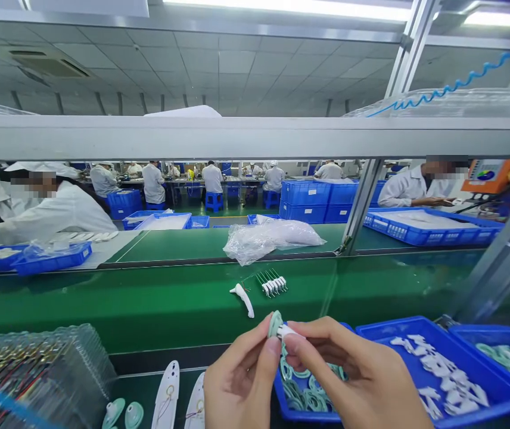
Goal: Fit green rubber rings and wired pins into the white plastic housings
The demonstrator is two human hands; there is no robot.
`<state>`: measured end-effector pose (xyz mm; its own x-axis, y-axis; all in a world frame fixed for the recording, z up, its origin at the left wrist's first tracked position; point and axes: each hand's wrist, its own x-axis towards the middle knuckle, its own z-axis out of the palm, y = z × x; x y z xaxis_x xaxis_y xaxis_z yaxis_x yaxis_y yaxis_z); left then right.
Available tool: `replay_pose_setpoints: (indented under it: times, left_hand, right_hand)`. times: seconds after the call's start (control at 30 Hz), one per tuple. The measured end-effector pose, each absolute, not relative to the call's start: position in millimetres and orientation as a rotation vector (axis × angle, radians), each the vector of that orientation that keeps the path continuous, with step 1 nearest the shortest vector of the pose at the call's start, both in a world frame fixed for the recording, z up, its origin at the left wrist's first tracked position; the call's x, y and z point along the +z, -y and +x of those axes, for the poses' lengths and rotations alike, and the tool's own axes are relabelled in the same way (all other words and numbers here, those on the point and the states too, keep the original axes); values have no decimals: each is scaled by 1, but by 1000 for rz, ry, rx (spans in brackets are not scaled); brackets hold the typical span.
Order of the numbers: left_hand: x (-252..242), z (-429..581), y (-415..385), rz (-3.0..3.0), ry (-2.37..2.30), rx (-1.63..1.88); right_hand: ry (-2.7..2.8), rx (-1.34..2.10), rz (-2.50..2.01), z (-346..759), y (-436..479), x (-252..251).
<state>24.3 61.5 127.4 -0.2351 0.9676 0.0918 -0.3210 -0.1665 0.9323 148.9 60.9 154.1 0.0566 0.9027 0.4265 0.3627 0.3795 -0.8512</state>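
While the left hand (241, 381) pinches a green ring (275, 323) between thumb and fingertips, the right hand (357, 375) grasps a white part (287, 331) with its thumb and forefinger, the part touching the ring. Both are held low in the middle of the view, above the near edge of a blue tray (284, 410) that holds more such rings. Just to the right is a second tray (409, 326) of white pieces, and beside it a third (482, 331) with green ones. On the green belt (148, 304) beyond the hands lie a white handle (242, 296) and, near it, a row of pins (273, 284); a plastic bag (268, 238) lies farther back. At the lower left is a stack of clear trays (36, 375), with two white shells (168, 393) beside it. Across the line, people in white coats (58, 211) sit at work.
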Motion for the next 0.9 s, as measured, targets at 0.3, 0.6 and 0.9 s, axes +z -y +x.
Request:
replay_pose_setpoints:
  times: [0.3, 0.6, 0.9]
  left_hand:
    - [123, 28, -59, 889, -1112, 1682]
    - [129, 13, -57, 1299, -1269, 1702]
    - [136, 8, -60, 1149, -1023, 1389]
  right_hand:
    - [1462, 644, -1116, 137, -65, 147]
    - [1461, 837, -1089, 139, -68, 147]
    - [1652, 644, -1187, 142, -74, 147]
